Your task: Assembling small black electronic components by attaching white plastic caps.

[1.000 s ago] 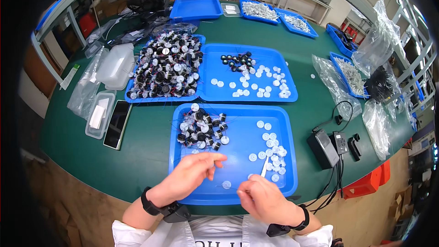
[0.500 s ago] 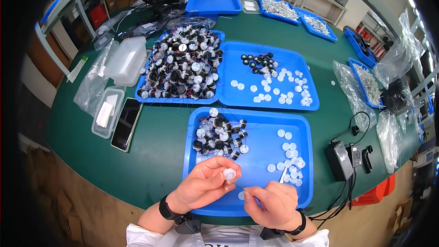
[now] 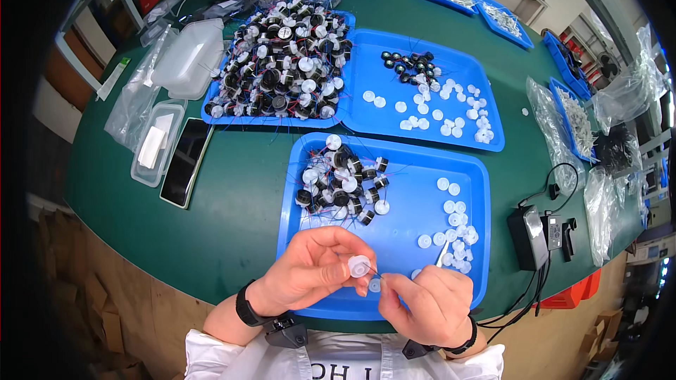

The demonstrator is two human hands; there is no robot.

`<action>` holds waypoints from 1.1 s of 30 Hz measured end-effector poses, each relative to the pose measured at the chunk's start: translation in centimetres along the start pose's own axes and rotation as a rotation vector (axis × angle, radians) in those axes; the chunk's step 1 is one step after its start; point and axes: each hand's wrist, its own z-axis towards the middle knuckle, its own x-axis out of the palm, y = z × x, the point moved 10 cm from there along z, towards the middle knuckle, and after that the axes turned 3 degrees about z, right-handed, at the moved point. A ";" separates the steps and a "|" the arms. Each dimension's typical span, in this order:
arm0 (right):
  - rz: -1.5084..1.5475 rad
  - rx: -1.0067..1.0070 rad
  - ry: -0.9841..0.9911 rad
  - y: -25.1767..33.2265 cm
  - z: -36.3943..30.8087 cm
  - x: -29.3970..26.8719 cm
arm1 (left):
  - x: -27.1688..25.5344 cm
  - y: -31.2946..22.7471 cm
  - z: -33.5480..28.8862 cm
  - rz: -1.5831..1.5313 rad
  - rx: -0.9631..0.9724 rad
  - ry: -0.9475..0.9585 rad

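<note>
Over the near side of the front blue tray, the left hand pinches a round white piece. Just beside it, the right hand nips a thin dark wire that stretches toward the piece. Black-and-white wired parts crowd the tray's left; white discs lie at its right.

Front tray clear mid-way, wired parts left, discs right

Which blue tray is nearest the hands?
The front tray: the left hand, holding a white disc, and the right hand are over its near side. Every other blue tray lies farther back.
</note>
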 end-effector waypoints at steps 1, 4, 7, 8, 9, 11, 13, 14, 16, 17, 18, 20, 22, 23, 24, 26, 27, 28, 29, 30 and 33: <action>0.000 -0.005 0.015 0.1 0.0 0.0 | -0.1 0.0 0.0 0.010 -0.001 0.000; -0.008 -0.020 0.033 0.2 -0.1 0.0 | -0.2 0.1 0.0 0.016 -0.014 -0.003; -0.017 -0.052 0.033 0.4 0.0 -0.1 | -0.2 0.2 -0.1 0.010 -0.030 -0.017; -0.020 -0.073 0.031 0.6 0.0 -0.1 | -0.3 0.2 -0.1 0.007 -0.033 -0.027; -0.020 -0.070 0.031 0.5 0.1 -0.1 | -0.3 0.2 -0.1 0.006 -0.036 -0.028; -0.033 -0.085 0.030 0.7 0.2 -0.1 | -0.3 0.2 -0.1 -0.001 -0.033 -0.022; -0.044 -0.082 0.036 0.9 0.3 -0.1 | -0.3 0.2 -0.2 0.012 -0.032 -0.023; -0.053 -0.082 0.042 1.1 0.3 -0.1 | -0.3 0.1 -0.3 0.025 -0.027 -0.025; -0.059 -0.066 0.034 0.6 0.2 -0.2 | -0.5 0.3 -0.1 0.052 -0.037 -0.043; -0.068 -0.055 0.027 0.3 0.1 -0.3 | -0.7 0.4 0.0 0.079 -0.042 -0.057; -0.073 -0.054 0.028 0.5 0.1 -0.3 | -0.6 0.5 0.0 0.077 -0.043 -0.052; -0.110 -0.060 0.041 0.8 0.1 -0.3 | -0.7 0.4 -0.1 0.068 -0.017 -0.058; -0.136 -0.083 0.047 1.1 0.1 -0.2 | -0.9 0.4 -0.2 0.060 -0.013 -0.063; -0.163 -0.108 0.053 1.4 0.1 0.0 | -1.0 0.4 -0.2 0.053 -0.009 -0.066; -0.165 -0.106 0.053 1.5 0.2 -0.1 | -0.9 0.4 -0.2 0.053 -0.011 -0.064; -0.185 -0.108 0.070 1.7 0.3 -0.1 | -1.0 0.4 -0.2 0.072 -0.015 -0.075; -0.185 -0.108 0.069 1.7 0.4 -0.1 | -1.0 0.3 -0.2 0.072 -0.015 -0.074; -0.173 -0.115 0.061 1.8 0.5 -0.2 | -1.0 0.3 -0.2 0.068 -0.016 -0.074; -0.160 -0.122 0.054 1.9 0.6 -0.2 | -1.1 0.3 -0.2 0.064 -0.016 -0.074; -0.160 -0.122 0.054 1.9 0.6 -0.2 | -1.1 0.3 -0.2 0.064 -0.016 -0.074; -0.153 -0.132 0.030 2.0 0.5 -0.3 | -1.0 0.6 -0.1 0.027 -0.037 -0.071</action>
